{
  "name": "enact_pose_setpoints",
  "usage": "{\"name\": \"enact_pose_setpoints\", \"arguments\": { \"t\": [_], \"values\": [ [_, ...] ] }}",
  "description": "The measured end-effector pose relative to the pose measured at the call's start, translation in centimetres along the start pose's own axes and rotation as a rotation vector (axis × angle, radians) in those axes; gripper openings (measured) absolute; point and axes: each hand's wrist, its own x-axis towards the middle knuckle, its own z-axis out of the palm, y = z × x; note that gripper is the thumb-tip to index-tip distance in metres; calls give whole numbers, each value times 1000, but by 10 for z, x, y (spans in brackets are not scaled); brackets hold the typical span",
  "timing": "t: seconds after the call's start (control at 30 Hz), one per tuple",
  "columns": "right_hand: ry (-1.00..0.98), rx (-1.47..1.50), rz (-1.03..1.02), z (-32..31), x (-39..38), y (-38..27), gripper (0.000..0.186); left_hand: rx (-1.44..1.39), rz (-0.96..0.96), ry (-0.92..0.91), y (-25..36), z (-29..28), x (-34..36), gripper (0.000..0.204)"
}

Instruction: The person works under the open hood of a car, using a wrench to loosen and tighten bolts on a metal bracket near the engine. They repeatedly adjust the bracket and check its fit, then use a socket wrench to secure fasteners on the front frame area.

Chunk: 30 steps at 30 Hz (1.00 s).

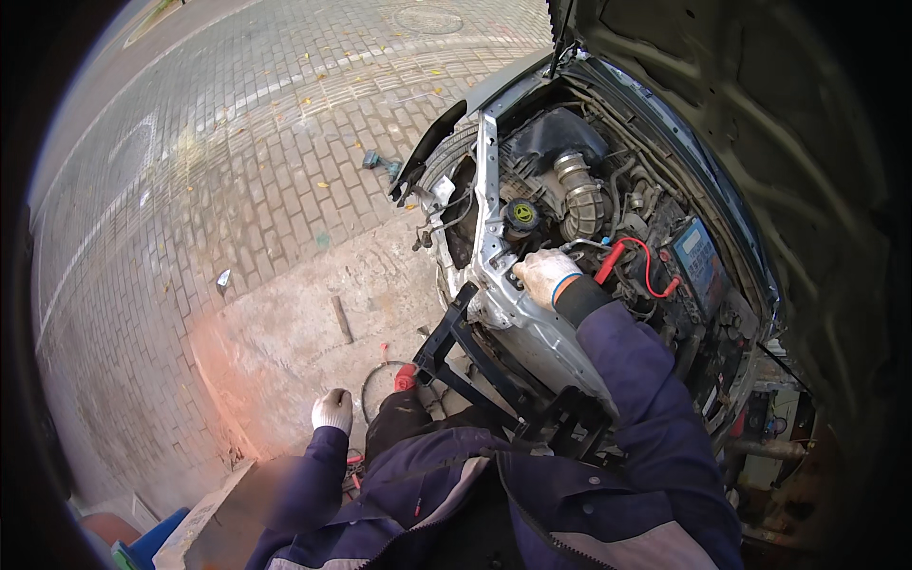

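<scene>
My right hand, in a white work glove with a blue cuff edge, rests at the silver front metal panel of a car with its hood up. Its fingers are curled down at the panel's upper edge, and whatever they grip is hidden. Close by are a round black cap with a yellow mark and a red clamp on a red cable. Low on the left hangs my left hand, gloved too. Its fingers are curled closed, and their inside is out of sight.
A battery with a blue label sits at the engine bay's right. The raised hood overhangs that side. A black plastic frame juts out before me. On the ground lie a teal power tool and a short bar; a cardboard box stands lower left.
</scene>
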Motion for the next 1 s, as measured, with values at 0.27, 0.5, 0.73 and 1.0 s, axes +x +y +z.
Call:
{"name": "enact_pose_setpoints", "arguments": {
  "t": [0.27,0.5,0.73,1.0],
  "values": [
    [6,-97,-55,5,-4,1,22,-27,98,5,31,-1,9,34],
    [77,402,382,58,4,-9,38,-23,169,-39,78,-11,17,34],
    [144,747,577,77,5,-16,56,-71,600,-70,230,-22,42,31],
    [253,394,328,61,-43,-16,34,-50,960,-64,392,19,84,43]
  ]
}}
